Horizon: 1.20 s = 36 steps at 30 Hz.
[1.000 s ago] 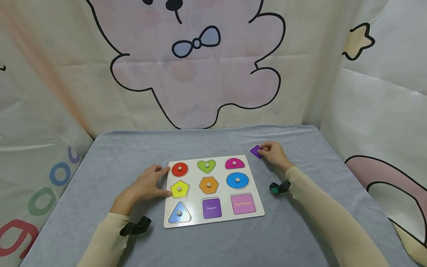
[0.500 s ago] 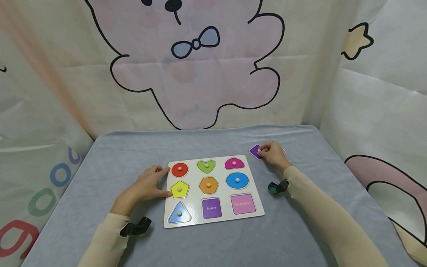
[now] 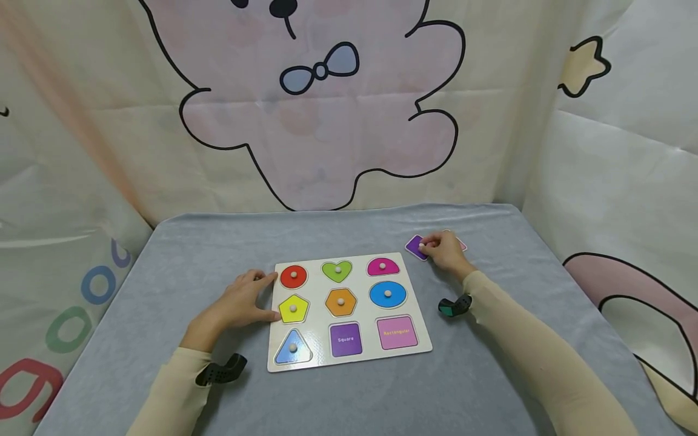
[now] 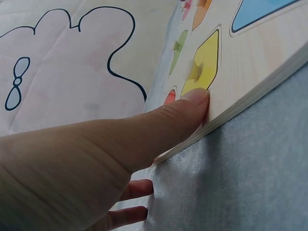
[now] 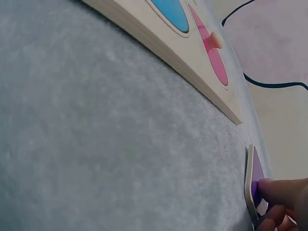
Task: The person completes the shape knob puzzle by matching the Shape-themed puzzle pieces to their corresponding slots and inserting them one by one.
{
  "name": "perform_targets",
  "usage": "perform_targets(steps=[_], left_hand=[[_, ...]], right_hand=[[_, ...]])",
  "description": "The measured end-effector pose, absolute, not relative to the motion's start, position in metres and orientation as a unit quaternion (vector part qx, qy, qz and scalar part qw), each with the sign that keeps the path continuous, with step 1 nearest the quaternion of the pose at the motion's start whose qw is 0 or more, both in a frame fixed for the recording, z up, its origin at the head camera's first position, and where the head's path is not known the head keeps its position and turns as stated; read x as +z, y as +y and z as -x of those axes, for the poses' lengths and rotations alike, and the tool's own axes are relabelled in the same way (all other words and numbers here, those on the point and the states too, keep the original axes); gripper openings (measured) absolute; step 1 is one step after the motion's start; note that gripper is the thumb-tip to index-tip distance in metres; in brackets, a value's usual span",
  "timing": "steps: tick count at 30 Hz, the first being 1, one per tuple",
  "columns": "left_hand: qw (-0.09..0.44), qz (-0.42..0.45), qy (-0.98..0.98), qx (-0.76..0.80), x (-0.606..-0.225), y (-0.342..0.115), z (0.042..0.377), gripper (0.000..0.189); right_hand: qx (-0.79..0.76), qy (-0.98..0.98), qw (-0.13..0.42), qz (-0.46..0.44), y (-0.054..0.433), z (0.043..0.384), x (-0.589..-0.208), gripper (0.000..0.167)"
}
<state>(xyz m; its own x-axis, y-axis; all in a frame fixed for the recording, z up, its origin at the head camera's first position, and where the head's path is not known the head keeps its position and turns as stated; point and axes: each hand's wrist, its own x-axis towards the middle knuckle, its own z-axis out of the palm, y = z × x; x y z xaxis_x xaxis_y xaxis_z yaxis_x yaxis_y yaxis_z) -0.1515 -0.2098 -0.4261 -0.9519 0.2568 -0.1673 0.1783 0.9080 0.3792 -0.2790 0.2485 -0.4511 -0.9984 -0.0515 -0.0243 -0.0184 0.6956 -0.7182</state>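
A wooden shape puzzle board lies mid-table with coloured knobbed pieces set in it; its square and rectangle recesses hold no piece. My left hand rests flat against the board's left edge, thumb on its rim by the yellow pentagon. Beyond the board's top right corner my right hand pinches the knob of a purple square piece lying on the cloth. A pink piece peeks out behind that hand.
The table is covered in grey cloth, its edges dropping off left and right. Cartoon-print curtains close in the back and both sides. A black-and-teal wrist strap sits on my right forearm, a black one on the left.
The purple piece has shifted very slightly left under my right fingers. My left hand and the board stayed where they were.
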Motion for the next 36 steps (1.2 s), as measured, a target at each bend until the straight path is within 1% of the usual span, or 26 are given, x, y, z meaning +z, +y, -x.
perform_targets(steps=[6,21,30,36], left_hand=[[0.110,-0.109,0.971,0.185,-0.425,-0.210,0.151,0.097],[0.107,-0.112,0.971,0.182,-0.427,-0.210,0.153,0.097],[0.106,-0.115,0.971,0.181,-0.426,-0.211,0.153,0.096],[0.110,-0.117,0.971,0.179,-0.425,-0.211,0.153,0.097]], right_hand=[[-0.399,0.916,0.033,0.018,0.248,0.282,-0.451,0.023],[-0.426,0.904,0.035,0.027,0.246,0.281,-0.442,0.022],[-0.409,0.911,0.027,0.054,0.235,0.276,-0.426,0.024],[-0.410,0.909,0.034,0.069,0.227,0.269,-0.416,0.023]])
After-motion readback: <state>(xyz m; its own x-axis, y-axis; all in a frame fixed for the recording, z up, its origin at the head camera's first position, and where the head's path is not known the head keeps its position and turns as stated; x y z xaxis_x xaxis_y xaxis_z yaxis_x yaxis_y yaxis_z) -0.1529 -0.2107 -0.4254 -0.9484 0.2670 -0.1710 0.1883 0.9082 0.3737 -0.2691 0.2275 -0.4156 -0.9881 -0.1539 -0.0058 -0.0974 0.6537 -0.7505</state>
